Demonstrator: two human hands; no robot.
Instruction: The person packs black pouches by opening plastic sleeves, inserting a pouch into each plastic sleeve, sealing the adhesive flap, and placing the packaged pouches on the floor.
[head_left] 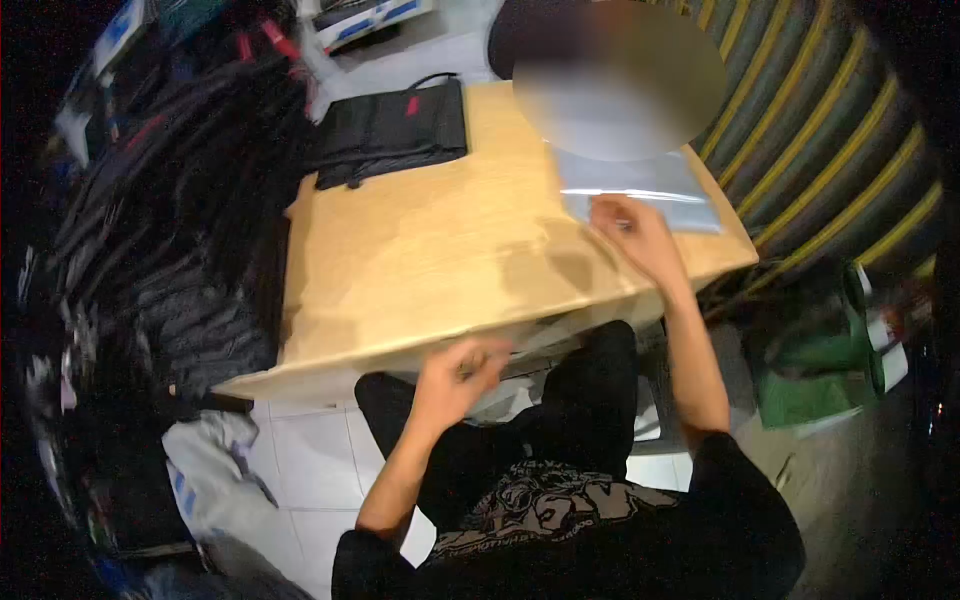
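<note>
Seen from the head camera, a pale wooden table (420,240) stands over white floor tiles (312,450), with a heap of dark clothes (185,230) crowding its left side and a yellow-striped dark surface (850,150) rising beyond its right. The wearer's legs (590,385) are bent at the near edge, a seated pose that would keep the tabletop within reach of both arms. A shiny clear plastic packet (685,200) lies flat on the far right of the tabletop, its far part blurred out; lying flat probably keeps so slippery a thing from sliding. The right hand (640,235) is at the packet's near edge, fingers curled, the likeliest place to get hold of thin plastic. Motion blur hides whether those fingers pinch it or merely hover, so I cannot tell. The left hand (460,380) is at the table's front edge, well apart from the right, its fingers bent; whether they close on anything cannot be told. A folded black cloth (395,130) lies at the far left corner, where it seems out of the hands' way. A green bag (815,390) sits low on the right, beside the table.
</note>
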